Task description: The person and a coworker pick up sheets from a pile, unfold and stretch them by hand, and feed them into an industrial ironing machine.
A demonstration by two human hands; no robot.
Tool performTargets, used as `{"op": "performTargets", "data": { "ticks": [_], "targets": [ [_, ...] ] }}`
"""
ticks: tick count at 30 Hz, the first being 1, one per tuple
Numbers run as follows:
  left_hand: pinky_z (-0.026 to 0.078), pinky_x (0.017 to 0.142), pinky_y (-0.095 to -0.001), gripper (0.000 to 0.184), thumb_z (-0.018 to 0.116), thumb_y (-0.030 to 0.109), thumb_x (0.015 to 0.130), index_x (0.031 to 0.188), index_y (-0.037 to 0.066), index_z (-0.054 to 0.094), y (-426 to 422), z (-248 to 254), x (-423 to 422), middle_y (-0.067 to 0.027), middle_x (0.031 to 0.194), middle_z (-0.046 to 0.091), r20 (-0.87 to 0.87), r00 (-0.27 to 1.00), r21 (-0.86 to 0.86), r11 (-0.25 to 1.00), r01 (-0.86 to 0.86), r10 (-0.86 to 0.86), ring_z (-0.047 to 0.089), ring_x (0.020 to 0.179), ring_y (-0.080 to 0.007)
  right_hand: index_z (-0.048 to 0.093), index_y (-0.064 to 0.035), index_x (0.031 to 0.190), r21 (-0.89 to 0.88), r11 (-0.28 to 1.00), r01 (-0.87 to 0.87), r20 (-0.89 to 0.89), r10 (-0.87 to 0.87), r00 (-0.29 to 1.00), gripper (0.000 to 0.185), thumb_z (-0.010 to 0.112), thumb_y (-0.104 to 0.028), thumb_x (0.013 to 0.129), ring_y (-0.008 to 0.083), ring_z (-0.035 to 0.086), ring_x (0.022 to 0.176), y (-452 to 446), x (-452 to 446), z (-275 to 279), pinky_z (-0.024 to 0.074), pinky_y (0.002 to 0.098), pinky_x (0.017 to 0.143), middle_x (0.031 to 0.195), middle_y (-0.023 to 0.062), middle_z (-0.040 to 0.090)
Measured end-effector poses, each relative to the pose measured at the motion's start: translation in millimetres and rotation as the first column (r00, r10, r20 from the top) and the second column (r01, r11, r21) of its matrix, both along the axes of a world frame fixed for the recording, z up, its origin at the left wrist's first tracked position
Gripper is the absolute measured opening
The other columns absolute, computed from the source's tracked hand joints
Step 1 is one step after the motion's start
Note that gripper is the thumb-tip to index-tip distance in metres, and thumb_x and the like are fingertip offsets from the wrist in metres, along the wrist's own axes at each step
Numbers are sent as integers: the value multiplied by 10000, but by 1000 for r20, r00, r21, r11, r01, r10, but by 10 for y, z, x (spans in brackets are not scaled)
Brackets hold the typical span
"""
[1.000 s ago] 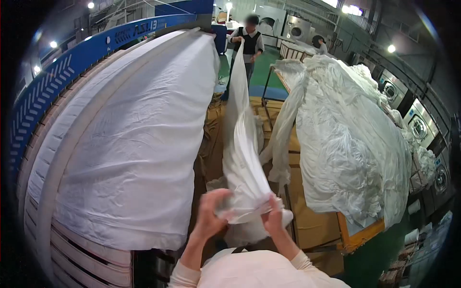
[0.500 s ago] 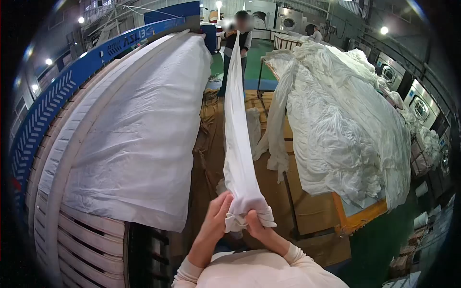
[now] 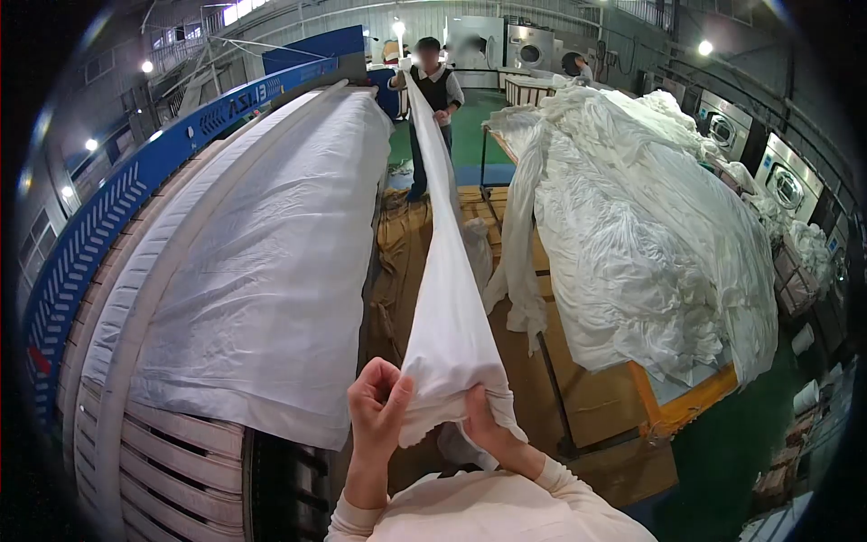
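Note:
A long white sheet [image 3: 456,334] stretches from my hands to a co-worker [image 3: 432,90], who holds its far end up. My left hand [image 3: 377,406] is closed in a pinch on the near left edge of the cloth, thumb toward the sheet. On the right side, my right hand [image 3: 492,429] grips the same near end, its fingers partly hidden by the fabric. Between both hands the near edge hangs slightly loose, while the middle narrows into a taut band.
To the left, another white sheet [image 3: 262,262] lies over the slatted feed bed of a blue-framed machine [image 3: 181,135]. A heap of crumpled white linen [image 3: 623,244] covers an orange-edged table [image 3: 691,411] at right. Front-loading machines [image 3: 786,185] line the walls. Brown boards [image 3: 596,397] cover the floor.
My left hand has moved left and my hands are farther apart, so the sheet's near end is spread wider. The co-worker stands more upright in view, with the far end held out.

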State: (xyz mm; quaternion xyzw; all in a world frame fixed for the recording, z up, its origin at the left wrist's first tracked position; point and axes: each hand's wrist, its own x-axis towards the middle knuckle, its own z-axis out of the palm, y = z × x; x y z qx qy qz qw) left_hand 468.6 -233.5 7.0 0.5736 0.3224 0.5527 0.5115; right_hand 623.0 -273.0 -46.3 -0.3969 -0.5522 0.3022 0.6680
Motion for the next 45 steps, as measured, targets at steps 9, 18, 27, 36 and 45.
{"op": "performTargets", "data": {
  "ticks": [9,18,27,36,45],
  "targets": [
    [404,612,-272,359,682,155,804,1030,4,447,-153,-1767,-1684,-56,818,469,-280,502,118,548,-828,819,446,689,-130,593,-70,981,-74,925,-372,-842,142,521,169,582,-181,853,225,624,891,547,28,-525,518,350,794,952,61,626],
    [395,894,-347,518,662,264,844,1155,-101,468,356,-1868,-1820,-145,1143,540,-306,606,-285,537,-794,734,513,991,-222,589,-107,948,-87,842,-533,-986,4,168,217,528,-288,846,199,638,762,835,-217,-579,533,337,692,829,24,637],
    [483,734,-362,392,658,237,839,1017,-100,570,-149,-2275,-1879,-179,980,603,-208,516,-192,482,-855,831,572,793,-214,561,-46,1052,41,838,-544,-990,108,92,307,507,-274,853,197,628,872,1108,-183,-880,515,326,785,981,65,637],
    [486,563,-270,463,509,457,905,1025,16,586,218,-2455,-666,-87,869,648,-15,970,-745,644,-172,242,621,736,-142,582,-25,1077,210,633,-745,-975,190,-114,325,450,-258,893,263,613,965,1081,-194,-316,453,424,888,1023,109,648],
    [465,563,-293,226,560,269,891,912,55,631,893,-1478,499,-19,800,589,185,979,-597,782,178,-82,550,681,-131,596,-15,1080,219,769,-600,-948,313,56,298,475,-216,896,231,589,1022,1183,580,-209,422,400,937,1073,98,637]
  ]
}}
